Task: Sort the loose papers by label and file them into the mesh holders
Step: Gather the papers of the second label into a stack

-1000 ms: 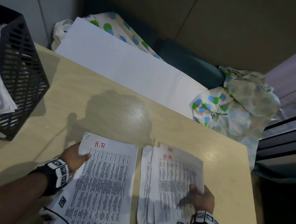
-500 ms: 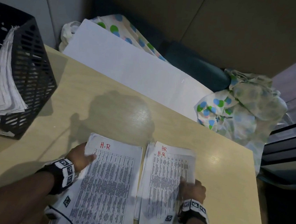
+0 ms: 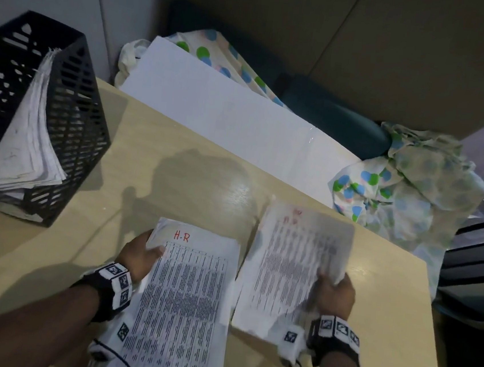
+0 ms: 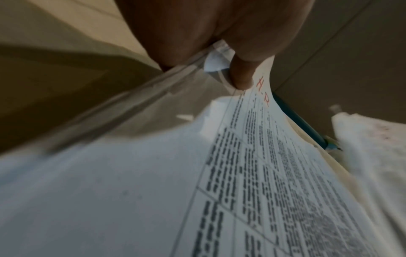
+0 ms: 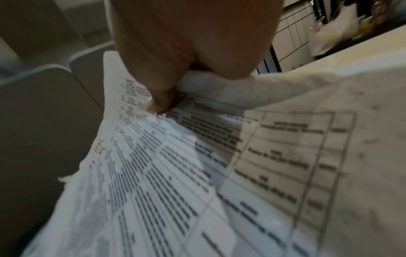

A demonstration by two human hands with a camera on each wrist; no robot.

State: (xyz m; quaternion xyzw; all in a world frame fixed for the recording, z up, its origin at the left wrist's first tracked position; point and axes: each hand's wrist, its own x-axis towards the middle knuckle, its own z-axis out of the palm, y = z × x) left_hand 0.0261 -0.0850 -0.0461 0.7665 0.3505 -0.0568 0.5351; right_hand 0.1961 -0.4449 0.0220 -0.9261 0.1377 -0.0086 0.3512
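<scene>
Gripping one paper stack [image 3: 183, 302] in our left hand [image 3: 137, 254], we clutch another stack [image 3: 291, 266] in our right hand [image 3: 335, 294], mesh holder [image 3: 71, 123] upper left

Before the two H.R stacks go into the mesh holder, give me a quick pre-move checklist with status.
1. Left hand holds the left stack, thumb on top near the red H.R mark: ok.
2. Right hand grips the right stack at its right edge: ok.
3. Labels match: the left reads H.R; the right stack's red marks are blurred: cannot tell.
4. Right stack squared up: sheets fan out unevenly in the right wrist view: not ok.
5. Room in the mesh holder: it already holds a leaning sheaf of papers; free space unclear: cannot tell.
6. Path across the table toward the holder: nothing in between: ok.
</scene>
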